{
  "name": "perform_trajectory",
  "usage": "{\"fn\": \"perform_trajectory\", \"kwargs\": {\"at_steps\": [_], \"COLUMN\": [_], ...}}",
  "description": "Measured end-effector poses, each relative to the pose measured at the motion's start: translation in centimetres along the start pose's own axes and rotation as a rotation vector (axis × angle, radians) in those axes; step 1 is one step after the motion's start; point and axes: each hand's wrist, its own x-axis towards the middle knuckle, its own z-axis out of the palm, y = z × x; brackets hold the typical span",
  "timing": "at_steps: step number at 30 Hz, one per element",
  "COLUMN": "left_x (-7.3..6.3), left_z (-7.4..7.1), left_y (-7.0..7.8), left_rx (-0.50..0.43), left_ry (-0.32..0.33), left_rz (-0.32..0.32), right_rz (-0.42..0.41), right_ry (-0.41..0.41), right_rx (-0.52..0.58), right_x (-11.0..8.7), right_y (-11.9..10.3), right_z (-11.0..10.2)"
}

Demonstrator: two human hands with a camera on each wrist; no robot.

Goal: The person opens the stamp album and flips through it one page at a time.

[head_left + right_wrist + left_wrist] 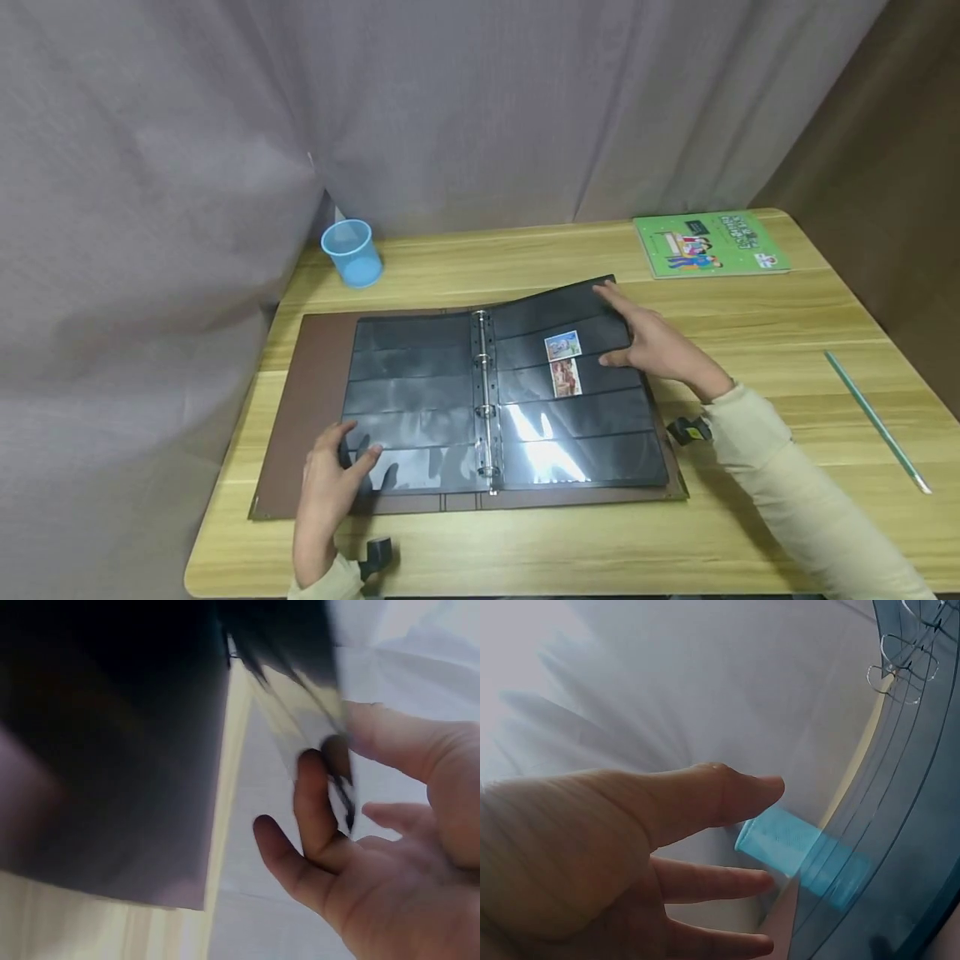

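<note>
A stamp album with ring binding (483, 408) lies spread on the table, its black pocket pages showing on both sides. Two stamps (564, 364) sit one above the other in pockets of the right page (607, 417). My right hand (660, 342) holds that page near its upper outer edge, which is raised; in the right wrist view the page edge (341, 761) passes between thumb and fingers. At the lower outer edge of the left page (412, 396) is my left hand (330, 479), thumb extended and fingers loose. Nothing is between them in the left wrist view.
A light blue cup (356, 258) stands at the back left. At the back right lies a green book (712, 246), and a green pencil-like stick (873, 417) is on the right. Grey curtains (465, 108) hang behind the wooden table (750, 325).
</note>
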Motion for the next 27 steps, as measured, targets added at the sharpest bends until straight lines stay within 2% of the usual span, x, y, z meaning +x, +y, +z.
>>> {"fn": "perform_trajectory", "kwargs": {"at_steps": [4, 10, 15, 18, 27], "left_x": [-0.1, -0.3, -0.3, -0.2, 0.0], "left_z": [0.2, 0.7, 1.5, 1.9, 2.9], "left_y": [0.3, 1.0, 2.4, 3.3, 6.6], "left_rx": [0.004, -0.036, -0.092, -0.112, -0.197], "left_ry": [0.014, 0.056, 0.068, 0.076, 0.089], "left_rz": [0.025, 0.095, 0.166, 0.213, 0.354], "right_rz": [-0.045, -0.011, 0.014, 0.028, 0.086], "right_ry": [-0.027, -0.074, -0.102, -0.109, -0.086], "right_rx": [0.096, 0.288, 0.451, 0.486, 0.478], "right_x": [-1.2, -2.0, -1.8, -1.6, -0.7], "right_y": [-0.4, -1.1, -1.9, -2.7, -6.3], "right_z": [-0.8, -1.6, -2.0, -2.3, -2.8]}}
